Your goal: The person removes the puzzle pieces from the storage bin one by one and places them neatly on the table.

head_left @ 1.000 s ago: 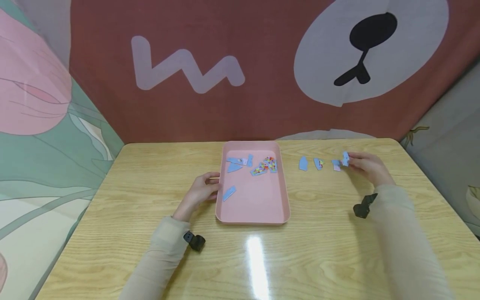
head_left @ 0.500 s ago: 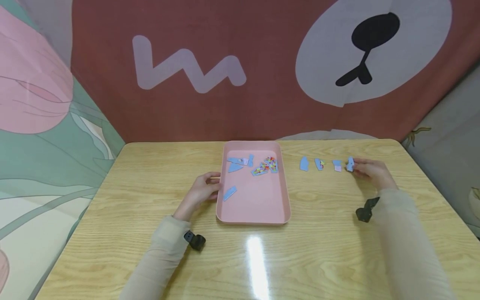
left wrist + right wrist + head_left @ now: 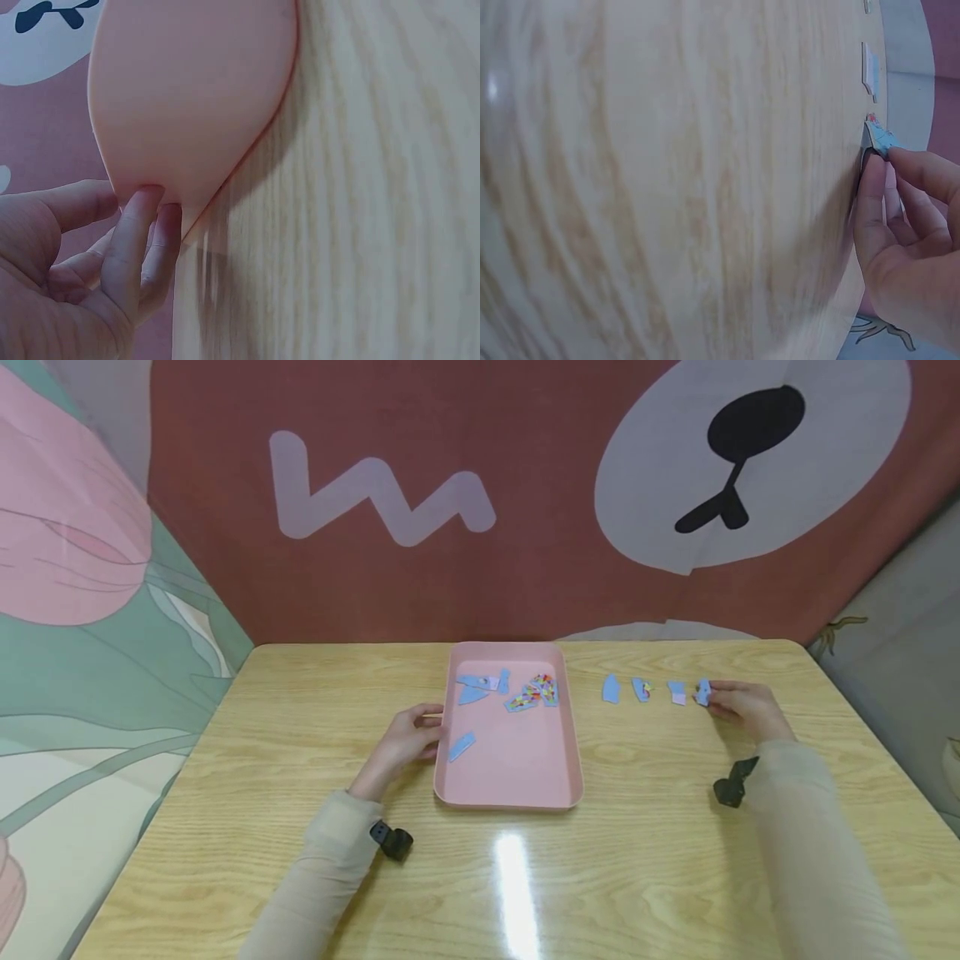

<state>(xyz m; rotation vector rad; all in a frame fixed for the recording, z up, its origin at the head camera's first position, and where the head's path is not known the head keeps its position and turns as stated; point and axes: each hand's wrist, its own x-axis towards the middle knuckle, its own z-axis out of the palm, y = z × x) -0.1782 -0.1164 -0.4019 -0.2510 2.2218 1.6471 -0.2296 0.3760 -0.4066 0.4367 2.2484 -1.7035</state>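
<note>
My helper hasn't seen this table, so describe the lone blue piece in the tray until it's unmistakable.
On the wood-grained table stands a pink tray, its left side touched by the left hand. Just inside that side, near the hand, lies a slim blue piece set at a slant. It lies alone, while the tray's other pieces cluster toward its far end.

one tray (image 3: 510, 768), four pieces (image 3: 611, 689) outside

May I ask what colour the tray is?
The tray is plain pink, clearest in the head view.
</note>
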